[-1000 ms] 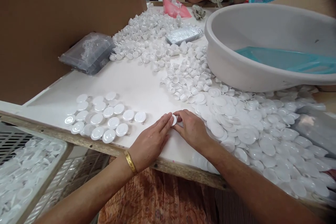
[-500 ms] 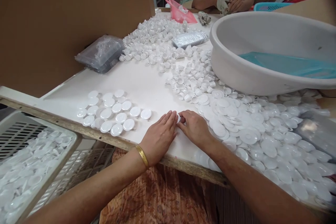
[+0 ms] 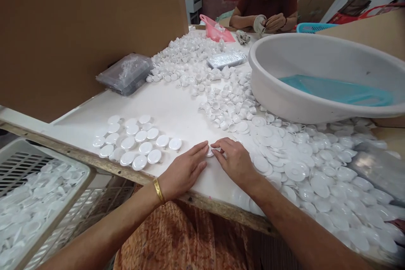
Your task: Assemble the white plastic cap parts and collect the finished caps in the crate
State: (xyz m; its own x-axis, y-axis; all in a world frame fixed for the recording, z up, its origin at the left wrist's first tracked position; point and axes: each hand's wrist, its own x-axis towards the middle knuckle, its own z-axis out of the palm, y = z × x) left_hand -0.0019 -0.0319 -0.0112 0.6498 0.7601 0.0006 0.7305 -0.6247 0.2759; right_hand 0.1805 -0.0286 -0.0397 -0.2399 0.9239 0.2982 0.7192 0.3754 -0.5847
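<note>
Between my hands, a small white plastic saucer (image 3: 209, 152) rests at table level; what is under it is hidden. My right hand (image 3: 234, 161) pinches its right edge between thumb and fingertips. My left hand (image 3: 185, 172) has its fingers stretched out straight, their tips beside the saucer's left edge. To the left stand several similar saucers (image 3: 146, 148), face down, with bits of small cups showing beneath some. A spread of loose white saucers (image 3: 297, 170) lies to the right of my right hand, and small white toy cups (image 3: 221, 105) are heaped beyond it.
A large white tub (image 3: 284, 88) with a turquoise item inside stands at the right. Clear plastic packs (image 3: 125, 74) lie by the cardboard (image 3: 88, 42). A pink scoop (image 3: 217, 29) is at the back, near another person's hands (image 3: 274, 21). A basket of white pieces (image 3: 90, 173) stands lower left.
My left hand has drawn slightly left and its fingers have come away from over the saucer, which now shows more. My right hand stays at it. The view has tilted upward a little.
</note>
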